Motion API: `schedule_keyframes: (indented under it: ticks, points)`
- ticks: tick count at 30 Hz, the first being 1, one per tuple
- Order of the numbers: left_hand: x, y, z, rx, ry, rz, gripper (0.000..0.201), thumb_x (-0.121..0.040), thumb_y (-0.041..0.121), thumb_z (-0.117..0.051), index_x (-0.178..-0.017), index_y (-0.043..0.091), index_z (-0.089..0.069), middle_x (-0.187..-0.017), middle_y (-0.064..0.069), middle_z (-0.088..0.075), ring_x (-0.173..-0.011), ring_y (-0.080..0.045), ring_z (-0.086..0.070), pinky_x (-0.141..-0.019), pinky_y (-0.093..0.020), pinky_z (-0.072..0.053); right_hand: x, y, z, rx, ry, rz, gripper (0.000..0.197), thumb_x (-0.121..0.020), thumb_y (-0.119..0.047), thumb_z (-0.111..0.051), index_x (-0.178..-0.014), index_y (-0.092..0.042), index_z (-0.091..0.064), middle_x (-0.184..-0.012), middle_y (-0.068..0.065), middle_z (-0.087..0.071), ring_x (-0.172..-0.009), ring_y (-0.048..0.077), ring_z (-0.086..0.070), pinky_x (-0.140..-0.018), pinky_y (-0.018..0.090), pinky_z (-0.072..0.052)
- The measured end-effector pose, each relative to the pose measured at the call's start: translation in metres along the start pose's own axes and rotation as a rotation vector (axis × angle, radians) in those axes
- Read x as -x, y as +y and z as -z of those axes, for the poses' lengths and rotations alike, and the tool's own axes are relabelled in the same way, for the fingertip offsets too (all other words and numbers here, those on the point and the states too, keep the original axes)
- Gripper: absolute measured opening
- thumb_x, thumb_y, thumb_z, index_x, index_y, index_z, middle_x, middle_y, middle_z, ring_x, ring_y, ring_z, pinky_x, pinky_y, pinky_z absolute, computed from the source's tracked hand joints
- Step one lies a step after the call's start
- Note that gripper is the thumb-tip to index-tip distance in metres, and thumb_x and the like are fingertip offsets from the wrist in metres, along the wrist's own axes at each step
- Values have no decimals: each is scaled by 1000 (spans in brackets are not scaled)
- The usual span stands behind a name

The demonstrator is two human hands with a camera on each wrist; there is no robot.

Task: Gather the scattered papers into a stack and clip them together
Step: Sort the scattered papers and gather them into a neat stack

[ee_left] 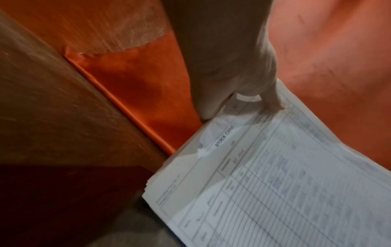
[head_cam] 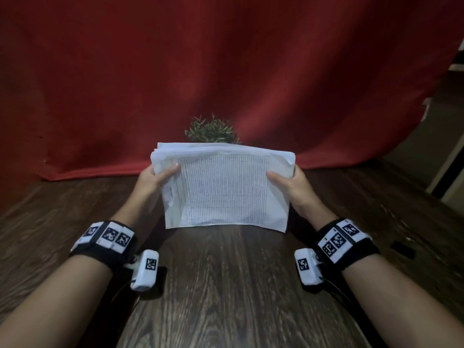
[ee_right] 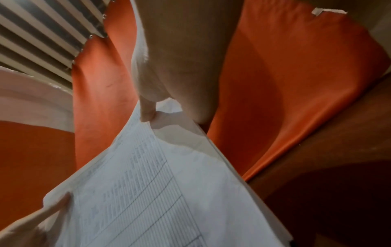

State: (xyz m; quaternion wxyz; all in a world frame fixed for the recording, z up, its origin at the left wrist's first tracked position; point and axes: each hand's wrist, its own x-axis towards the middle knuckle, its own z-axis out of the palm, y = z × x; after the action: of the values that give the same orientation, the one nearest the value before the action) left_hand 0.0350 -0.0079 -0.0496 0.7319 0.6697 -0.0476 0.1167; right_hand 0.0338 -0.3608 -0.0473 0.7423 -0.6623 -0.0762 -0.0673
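Paper stack (head_cam: 226,189) is gripped at both side edges by left hand (head_cam: 153,175) and right hand (head_cam: 295,183), thumbs on top; squaring seems under way, and a clip (head_cam: 403,248) must be fetched next.

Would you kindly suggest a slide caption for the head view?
Both hands, left hand and right hand, hold a stack of papers upright on the wooden table.

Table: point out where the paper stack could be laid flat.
Bare wood of the table lies between the forearms, below the paper stack that the left hand and right hand hold. Crowded behind: plant, red cloth. A dark object lies far right.
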Motion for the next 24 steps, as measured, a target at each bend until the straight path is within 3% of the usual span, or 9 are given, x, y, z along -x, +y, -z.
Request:
schedule_keyframes:
  ticks: [3,6,10,15,18,22,24]
  points:
    - [-4,8,1,-19,-24,-23,38,-87,24,-78,-121,10,-71,-120,-11,-78,-118,-40,-71,-98,-48,-60,-2,-3,-1,-10,-23,-45,31,-92,-15,-77,-121,-4,-71,-115,15,-77,-105,35,-75,-98,56,-57]
    - [-2,8,4,-32,-55,-26,36,-88,22,-77,-121,10,-71,-121,-11,-78,-116,-37,-72,-97,-47,-61,-2,-2,3,-3,-4,-27,31,-91,-16,-77,-119,-3,-73,-114,16,-77,-105,35,-75,-97,56,-57]
    - [2,-6,12,-136,-244,64,43,-90,12,-77,-132,8,-68,-131,-15,-73,-120,-37,-71,-103,-54,-55,-1,8,9,39,-78,-107,46,-81,-21,-85,-122,-6,-71,-118,14,-77,-109,34,-74,-102,60,-54]
    - [0,6,2,-173,-149,3,36,-83,6,-82,-119,11,-74,-120,-10,-78,-114,-35,-74,-97,-50,-60,-5,-3,9,93,-71,-22,36,-89,-15,-80,-124,-7,-71,-117,12,-77,-107,31,-75,-98,54,-57]
    - [1,5,-2,-167,-163,-36,37,-86,4,-81,-122,11,-73,-123,-13,-77,-113,-34,-74,-94,-50,-61,-7,-2,11,76,-57,-10,39,-88,-15,-81,-124,-6,-70,-119,13,-76,-109,32,-74,-98,54,-57]
    - [3,-11,5,-199,-209,117,43,-82,7,-84,-123,8,-72,-123,-14,-77,-116,-37,-73,-100,-56,-58,-3,13,17,146,-142,-126,41,-87,-15,-81,-126,-7,-70,-121,8,-76,-112,28,-73,-102,54,-55]
    - [4,-11,7,-218,-204,139,41,-83,6,-84,-122,6,-73,-122,-13,-77,-114,-36,-74,-101,-57,-57,-1,11,18,188,-145,-119,37,-89,-16,-79,-125,-7,-70,-119,7,-77,-110,28,-74,-99,50,-58]
